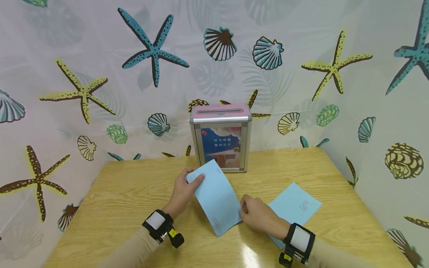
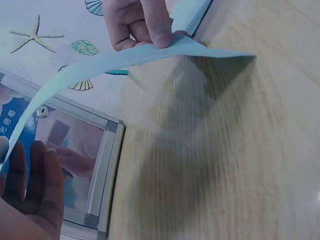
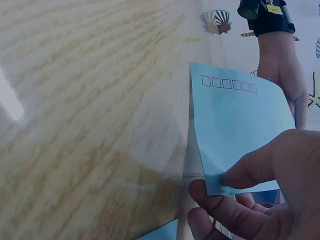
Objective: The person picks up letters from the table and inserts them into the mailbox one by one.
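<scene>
A light blue envelope (image 1: pixel 218 199) is held tilted and slightly bowed above the table, between both hands. My left hand (image 1: pixel 183 190) grips its upper left corner, thumb on the printed face. At the lower right corner my right hand (image 1: pixel 258 213) pinches it; in the right wrist view the thumb lies on the paper and the fingers (image 3: pixel 235 212) curl behind. A row of small printed boxes marks one end of the envelope (image 3: pixel 240 115). A second blue envelope (image 1: pixel 291 204) lies on the table, partly covered by the right hand and wrist.
Behind the held envelope stands a box (image 1: pixel 220 137) with a pink top, a slot (image 1: pixel 219 111) and a framed picture front with a small lock. The wooden table (image 1: pixel 134 186) meets a cloth backdrop (image 1: pixel 218 74) printed with starfish and shells.
</scene>
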Motion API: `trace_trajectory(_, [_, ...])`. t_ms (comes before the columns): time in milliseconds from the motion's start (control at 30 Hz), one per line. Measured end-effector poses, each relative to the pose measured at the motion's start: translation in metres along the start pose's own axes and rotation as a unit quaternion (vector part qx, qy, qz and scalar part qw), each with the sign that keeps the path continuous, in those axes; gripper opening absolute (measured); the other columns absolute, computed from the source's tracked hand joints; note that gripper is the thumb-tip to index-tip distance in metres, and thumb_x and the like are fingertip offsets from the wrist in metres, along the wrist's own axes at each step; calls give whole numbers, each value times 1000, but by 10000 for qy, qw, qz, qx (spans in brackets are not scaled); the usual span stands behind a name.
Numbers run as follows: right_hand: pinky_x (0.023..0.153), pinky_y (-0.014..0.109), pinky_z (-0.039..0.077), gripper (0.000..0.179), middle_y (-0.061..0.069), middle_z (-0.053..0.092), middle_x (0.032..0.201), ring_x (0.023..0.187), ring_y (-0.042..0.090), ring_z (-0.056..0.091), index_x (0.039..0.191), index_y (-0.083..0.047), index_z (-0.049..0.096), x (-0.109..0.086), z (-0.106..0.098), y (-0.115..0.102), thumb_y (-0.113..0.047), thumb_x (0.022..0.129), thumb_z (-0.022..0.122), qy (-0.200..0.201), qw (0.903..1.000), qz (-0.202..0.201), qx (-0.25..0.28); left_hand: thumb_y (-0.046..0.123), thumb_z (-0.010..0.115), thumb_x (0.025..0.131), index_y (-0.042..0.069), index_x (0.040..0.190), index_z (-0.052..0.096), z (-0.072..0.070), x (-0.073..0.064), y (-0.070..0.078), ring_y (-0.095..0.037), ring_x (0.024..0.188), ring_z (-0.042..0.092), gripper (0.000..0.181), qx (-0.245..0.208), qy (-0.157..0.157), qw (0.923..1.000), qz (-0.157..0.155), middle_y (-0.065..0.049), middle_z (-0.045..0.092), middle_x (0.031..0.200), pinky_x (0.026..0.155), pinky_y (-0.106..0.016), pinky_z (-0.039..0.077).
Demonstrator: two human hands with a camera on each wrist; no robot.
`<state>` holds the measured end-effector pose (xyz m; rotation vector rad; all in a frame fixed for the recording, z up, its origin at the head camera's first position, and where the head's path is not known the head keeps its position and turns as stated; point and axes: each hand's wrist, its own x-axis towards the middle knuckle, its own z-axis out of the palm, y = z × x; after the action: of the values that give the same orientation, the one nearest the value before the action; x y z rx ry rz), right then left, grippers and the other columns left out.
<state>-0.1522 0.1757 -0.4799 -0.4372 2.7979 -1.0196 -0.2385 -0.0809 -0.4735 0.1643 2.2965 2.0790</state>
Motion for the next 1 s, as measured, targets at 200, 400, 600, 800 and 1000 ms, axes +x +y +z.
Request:
trace_trajectory(200, [43, 23, 33, 5, -4, 54, 62, 43, 7, 38, 94, -9, 54, -1, -1, 0, -13, 95, 57, 181, 9998, -4, 35, 19, 72, 90, 9, 134, 47, 1, -3, 8, -25, 99, 66, 52, -434, -470, 9968, 473, -19, 68, 113, 79, -31, 57])
trace_trajectory(400, [44, 21, 32, 9, -4, 51, 60, 45, 5, 37, 92, -10, 51, 5, -4, -3, -13, 97, 59, 609, 9972, -240, 356, 14, 71, 90, 11, 129, 55, 10, -13, 4, -20, 105, 65, 43, 637, -1170, 9872, 875, -12, 67, 120, 85, -38, 56])
trace_trajectory(600, [46, 22, 35, 9, -6, 51, 58, 45, 7, 40, 94, -11, 51, 8, -8, -7, -14, 98, 58, 879, 9941, -415, 488, 11, 71, 89, 10, 127, 55, 15, -18, 0, -16, 95, 65, 41, 1810, -1289, 9669, 1254, -9, 67, 117, 75, -32, 58])
trace_trajectory(800, [48, 24, 40, 6, -4, 60, 68, 47, 8, 45, 96, -10, 52, 11, -9, -8, -13, 98, 58, 1055, 9910, -527, 638, 6, 70, 89, 11, 128, 51, 17, -20, -1, -15, 93, 65, 44, 2048, -1355, 9590, 1412, -11, 66, 118, 74, -30, 58])
trace_trajectory(1000, [42, 21, 31, 4, 0, 66, 78, 40, 8, 36, 101, -12, 52, 13, -9, -10, -14, 100, 55, 1287, 9848, -500, 1056, 3, 71, 87, 8, 137, 39, 19, -18, -4, -15, 91, 66, 59, 1972, -1244, 9611, 1483, -12, 69, 108, 73, -29, 57])
